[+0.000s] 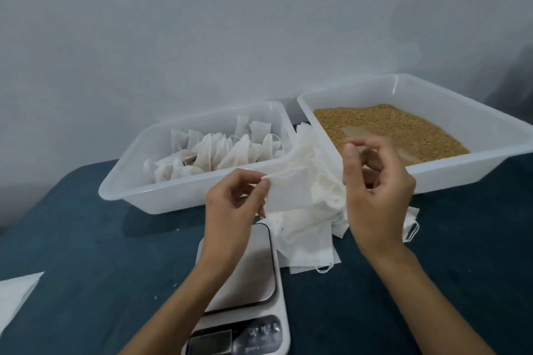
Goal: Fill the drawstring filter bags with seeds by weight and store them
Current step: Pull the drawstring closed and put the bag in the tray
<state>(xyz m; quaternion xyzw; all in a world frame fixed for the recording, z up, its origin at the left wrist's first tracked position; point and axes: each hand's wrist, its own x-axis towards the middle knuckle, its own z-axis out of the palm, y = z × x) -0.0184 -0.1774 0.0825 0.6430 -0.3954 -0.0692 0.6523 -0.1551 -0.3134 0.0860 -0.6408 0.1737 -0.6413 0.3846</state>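
Two white plastic trays stand in the middle of the frame. The left tray [138,199] holds many filled bags [213,153], too many to count; the right tray [490,121] holds brown seeds [383,124]. One scale [253,274] is at the lower centre, on a dark blue table [86,253]. The left hand [230,207] pinches one empty filter bag [288,190] at its corner, above the scale. The right hand [377,190] is just right of this bag, fingers loosely curled; I cannot tell if it holds anything. A pile of empty bags [308,239] lies under both hands.
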